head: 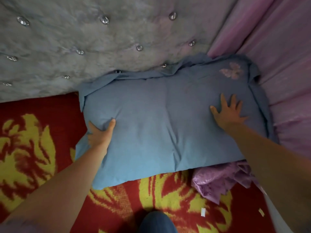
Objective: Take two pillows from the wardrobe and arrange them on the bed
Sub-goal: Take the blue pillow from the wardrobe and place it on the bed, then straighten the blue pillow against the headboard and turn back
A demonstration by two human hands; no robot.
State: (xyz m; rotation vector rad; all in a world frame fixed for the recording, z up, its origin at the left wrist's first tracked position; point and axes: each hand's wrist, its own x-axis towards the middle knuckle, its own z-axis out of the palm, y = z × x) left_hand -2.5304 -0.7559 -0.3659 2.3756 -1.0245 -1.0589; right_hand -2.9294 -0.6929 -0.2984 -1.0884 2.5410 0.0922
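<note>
A large blue pillow (161, 118) with a pale butterfly print near its far right corner lies flat on the bed, its far edge against the grey headboard. My left hand (101, 132) grips the pillow's left edge, thumb pressed on top and fingers tucked under. My right hand (230, 110) lies flat on the pillow's right part, fingers spread and holding nothing. Only this one pillow is in view.
The bed wears a red blanket with yellow flowers (30, 145). A grey tufted headboard with crystal buttons (84, 39) runs along the back. Pink curtain fabric (277, 47) hangs at the right. Shiny purple cloth (217, 180) is bunched at the pillow's near right corner. My knee (158, 222) shows at the bottom.
</note>
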